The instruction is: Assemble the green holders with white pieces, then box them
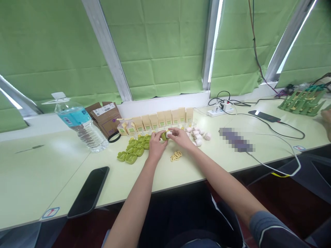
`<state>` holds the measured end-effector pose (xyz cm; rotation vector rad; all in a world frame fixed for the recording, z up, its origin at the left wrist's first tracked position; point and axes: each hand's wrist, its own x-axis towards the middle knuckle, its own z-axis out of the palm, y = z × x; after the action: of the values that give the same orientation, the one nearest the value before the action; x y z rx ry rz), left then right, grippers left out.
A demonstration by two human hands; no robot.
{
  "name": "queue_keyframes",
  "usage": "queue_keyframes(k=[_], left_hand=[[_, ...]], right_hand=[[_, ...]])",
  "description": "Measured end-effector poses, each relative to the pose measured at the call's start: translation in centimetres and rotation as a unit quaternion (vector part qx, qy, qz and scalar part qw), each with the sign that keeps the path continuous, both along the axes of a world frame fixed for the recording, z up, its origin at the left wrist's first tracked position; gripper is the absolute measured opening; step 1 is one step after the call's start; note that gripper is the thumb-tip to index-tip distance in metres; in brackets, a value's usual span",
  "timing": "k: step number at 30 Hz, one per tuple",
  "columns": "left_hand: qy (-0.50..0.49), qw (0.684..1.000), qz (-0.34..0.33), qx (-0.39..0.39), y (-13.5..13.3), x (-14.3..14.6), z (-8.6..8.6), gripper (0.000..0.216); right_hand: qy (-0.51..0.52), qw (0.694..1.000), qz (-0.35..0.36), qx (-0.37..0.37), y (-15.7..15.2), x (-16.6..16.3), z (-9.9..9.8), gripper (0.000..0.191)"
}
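In the middle of the table my left hand (157,146) is closed on a small green cup-like piece (163,136). My right hand (181,138) pinches a small whitish rounded piece (168,134) against it; fingers partly cover both, so how they fit cannot be told. Left of my hands lie several similar green scalloped pieces (131,158) with hollow tops. A group of pale pink rounded pieces (198,142) lies to the right. Just below my hands is a small pile of yellow loops (176,156).
Behind my hands stands a row of cream boxes (154,120). A water bottle (82,125), a brown carton (107,120) and a black phone (89,191) are left. Rightward are a power strip (219,112), cables, another phone (264,116) and a green rack (301,101); a person's hand (327,119) shows there.
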<state>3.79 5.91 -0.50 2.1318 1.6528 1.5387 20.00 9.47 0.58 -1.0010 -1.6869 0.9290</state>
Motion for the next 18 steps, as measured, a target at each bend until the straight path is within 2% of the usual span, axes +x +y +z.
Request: queue_keyframes(k=[9,14,18], left_hand=[[-0.002,0.998,0.039,0.047,0.10,-0.37,-0.05,0.042],[0.004,0.999,0.017,0.044,0.04,-0.28,0.24,0.037],[0.000,0.999,0.002,0.033,0.10,-0.17,0.30,0.036]], right_hand=[[0.060,0.998,0.007,-0.002,0.23,-0.02,-0.01,0.037],[0.099,0.995,0.032,0.008,0.32,-0.21,-0.24,0.035],[0.088,0.996,0.025,0.000,-0.10,-0.19,0.20,0.033]])
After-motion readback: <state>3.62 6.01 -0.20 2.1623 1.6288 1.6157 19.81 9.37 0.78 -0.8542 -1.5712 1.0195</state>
